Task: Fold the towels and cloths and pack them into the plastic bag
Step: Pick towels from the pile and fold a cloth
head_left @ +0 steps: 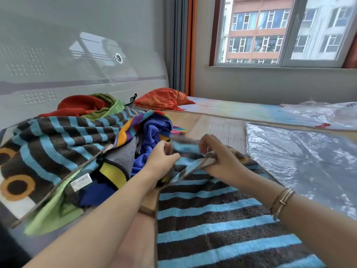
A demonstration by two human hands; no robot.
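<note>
Both hands meet over the far edge of a thick, looped-pile towel (222, 219) striped in brown and sky blue, which lies spread across the near right. The left hand (164, 157) has its fingers curled, pinching the towel's bound hem; the right hand (218, 151) pinches the same hem just beside it, thumb and fingertips closed on the fabric, so the edge lifts into a small blurred fold between them. A thin metal bracelet (282, 200) circles the right wrist.

To the left a loose heap of cloths (81, 144) is piled: a second brown-and-blue striped towel with orange rings, a deep blue fleecy cloth, a grey one, a lime-green one with a white label, and red and olive terry at the far side.

On the right, well apart from the hands, a clear, crinkled plastic bag (301, 155) lies flat on the wooden floor (195, 120). Farther off sits an orange satin cushion (164, 99).
</note>
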